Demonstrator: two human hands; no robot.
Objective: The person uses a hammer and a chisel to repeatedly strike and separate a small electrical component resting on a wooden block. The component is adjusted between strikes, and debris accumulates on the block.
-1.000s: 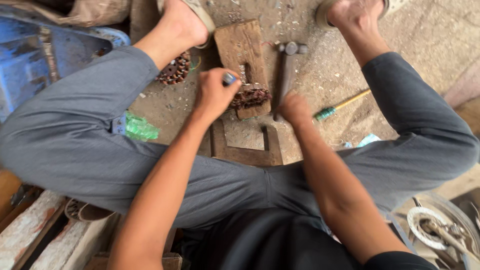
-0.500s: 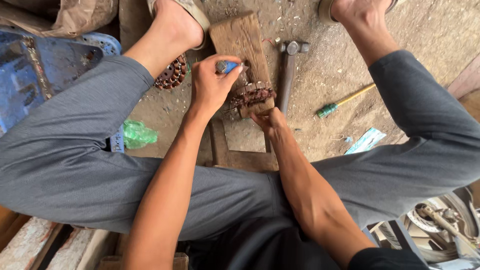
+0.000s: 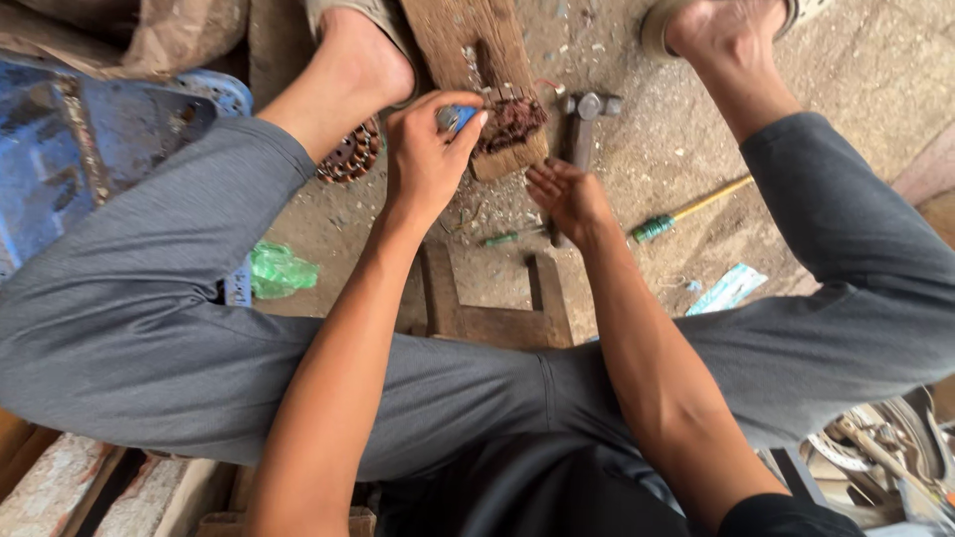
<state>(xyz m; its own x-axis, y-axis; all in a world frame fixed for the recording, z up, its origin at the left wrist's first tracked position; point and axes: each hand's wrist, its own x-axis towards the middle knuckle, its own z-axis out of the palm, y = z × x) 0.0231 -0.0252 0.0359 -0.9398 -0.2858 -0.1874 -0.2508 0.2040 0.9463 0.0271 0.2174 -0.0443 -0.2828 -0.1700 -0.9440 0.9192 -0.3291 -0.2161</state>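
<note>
My left hand [image 3: 426,151] is closed on a small blue-handled tool [image 3: 458,118], its tip against a reddish-brown clump of copper wire [image 3: 509,121] lying on a worn wooden block [image 3: 468,45]. My right hand [image 3: 567,197] hovers just below the block's near corner, fingers loosely curled, holding nothing that I can see. A hammer [image 3: 580,124] lies on the ground to the right of the block, its handle running under my right hand. My bare feet rest at the top of the view on either side of the block.
A toothed copper-wound ring [image 3: 350,156] lies by my left foot. A blue metal machine part [image 3: 95,134] stands at left. A green-handled screwdriver [image 3: 686,211], a green plastic scrap [image 3: 279,270], a wooden frame [image 3: 494,308] and a wheel hub [image 3: 880,457] are nearby.
My view has shifted, so the block sits higher. My right hand has drawn back from the wire clump to just below the block. My left hand stays on the blue tool.
</note>
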